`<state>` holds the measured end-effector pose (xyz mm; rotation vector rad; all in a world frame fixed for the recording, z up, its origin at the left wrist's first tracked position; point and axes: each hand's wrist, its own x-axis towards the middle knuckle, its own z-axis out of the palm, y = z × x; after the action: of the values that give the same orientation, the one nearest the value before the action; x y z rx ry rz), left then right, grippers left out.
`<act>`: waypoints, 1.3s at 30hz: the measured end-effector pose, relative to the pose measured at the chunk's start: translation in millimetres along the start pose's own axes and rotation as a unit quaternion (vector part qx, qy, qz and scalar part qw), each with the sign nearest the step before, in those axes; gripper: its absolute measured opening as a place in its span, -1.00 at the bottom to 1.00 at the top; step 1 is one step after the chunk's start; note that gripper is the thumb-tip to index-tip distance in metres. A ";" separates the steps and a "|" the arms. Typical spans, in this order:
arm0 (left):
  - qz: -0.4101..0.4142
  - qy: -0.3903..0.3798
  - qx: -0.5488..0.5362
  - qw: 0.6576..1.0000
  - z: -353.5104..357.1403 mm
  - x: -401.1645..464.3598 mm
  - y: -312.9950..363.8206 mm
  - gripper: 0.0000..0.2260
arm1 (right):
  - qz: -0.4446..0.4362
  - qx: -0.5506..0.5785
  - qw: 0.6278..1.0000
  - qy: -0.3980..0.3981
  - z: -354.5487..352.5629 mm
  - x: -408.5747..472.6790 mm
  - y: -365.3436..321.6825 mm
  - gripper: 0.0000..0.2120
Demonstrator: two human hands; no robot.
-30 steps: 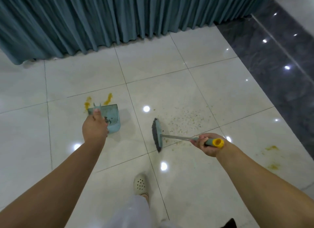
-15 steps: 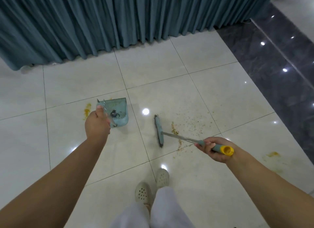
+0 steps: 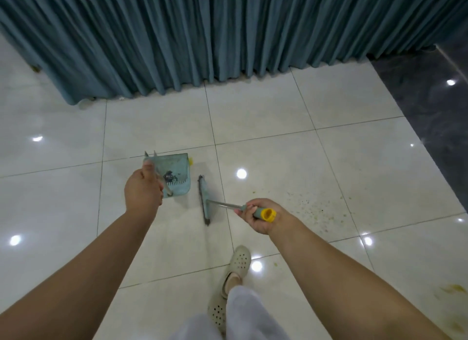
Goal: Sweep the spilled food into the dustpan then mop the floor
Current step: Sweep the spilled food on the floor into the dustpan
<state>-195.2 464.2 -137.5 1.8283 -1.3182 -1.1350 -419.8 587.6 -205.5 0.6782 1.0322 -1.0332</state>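
A light blue dustpan (image 3: 177, 172) stands on the white tile floor with dark debris inside. My left hand (image 3: 143, 190) grips its metal handle from above. My right hand (image 3: 255, 214) grips the green, yellow-capped handle of a small broom. The broom head (image 3: 204, 200) lies on the floor just right of the dustpan's open side, a small gap between them. A yellow food blob (image 3: 190, 160) peeks out behind the dustpan's far right corner. Fine crumbs and specks (image 3: 316, 208) lie scattered on the tile to my right. More yellow stains (image 3: 453, 289) sit at the far right.
A teal pleated curtain (image 3: 202, 35) hangs along the back, reaching the floor. Dark grey tiles (image 3: 430, 99) border the white floor (image 3: 266, 116) at the right. My feet in beige perforated clogs (image 3: 239, 260) stand just below the broom.
The view shifted left and toward the curtain. The broom head swept left to just beside the dustpan, leaving the crumb patch behind on the right. The dustpan now covers most of the yellow spill.
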 end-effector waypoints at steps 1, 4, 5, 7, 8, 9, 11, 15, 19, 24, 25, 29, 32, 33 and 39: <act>-0.001 0.003 0.006 1.000 4.5 7.0 2.7 -0.50 | 0.001 0.006 1.000 0.000 5.6 3.6 -10.9 -0.93; -0.005 0.005 0.015 1.000 19.9 23.2 12.5 -0.47 | -0.007 0.032 0.999 0.006 14.3 4.6 -47.2 -0.93; -0.010 0.003 0.009 1.000 25.8 27.8 16.3 -0.47 | -0.011 0.044 0.999 0.010 14.3 2.1 -59.5 -0.92; -0.021 0.004 0.001 1.000 39.1 36.7 24.0 -0.49 | -0.023 0.068 0.997 0.023 8.7 -6.0 -83.2 -0.86; -0.023 0.004 0.002 1.000 46.9 40.7 28.5 -0.49 | -0.030 0.080 0.996 0.032 3.2 -11.8 -95.1 -0.83; -0.021 0.002 0.010 1.000 54.8 44.7 32.9 -0.49 | -0.036 0.091 0.994 0.041 -3.8 -18.3 -106.6 -0.81; -0.009 -0.002 0.036 0.999 70.6 51.8 42.3 -0.46 | -0.051 0.114 0.990 0.058 -19.4 -33.3 -128.2 -0.76; 0.007 -0.011 0.071 0.997 100.5 62.2 61.0 -0.37 | -0.079 0.160 0.980 0.087 -51.4 -63.8 -157.0 -0.78; 0.025 -0.016 0.075 0.997 123.8 70.4 78.4 -0.35 | -0.114 0.195 0.967 0.115 -77.9 -86.5 -167.7 -0.67; 0.049 -0.054 0.027 0.997 141.1 85.7 95.7 -0.46 | -0.131 0.199 0.962 0.132 -90.1 -99.5 -171.9 -0.58; 0.057 -0.064 0.026 0.996 142.7 90.9 98.4 -0.46 | -0.132 0.193 0.963 0.131 -88.2 -100.6 -171.4 -0.61; 0.075 -0.095 0.023 0.992 146.4 118.0 112.4 -0.44 | -0.128 0.169 0.971 0.113 -65.0 -98.5 -166.6 -0.75; 0.068 -0.109 0.012 0.992 146.7 143.2 125.2 -0.47 | -0.117 0.159 0.976 0.094 -32.9 -85.7 -162.8 -0.79; 0.067 -0.114 0.010 0.991 146.0 153.3 129.1 -0.48 | -0.113 0.155 0.978 0.086 -19.7 -79.3 -162.2 -0.81; 0.073 -0.122 0.021 0.990 138.1 218.5 146.4 -0.46 | -0.068 0.142 0.987 0.042 70.9 -26.6 -158.1 -0.86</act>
<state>-351.0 211.2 -138.6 1.6298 -1.5974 -1.2906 -543.9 475.7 -152.3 0.8983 1.0247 -1.2944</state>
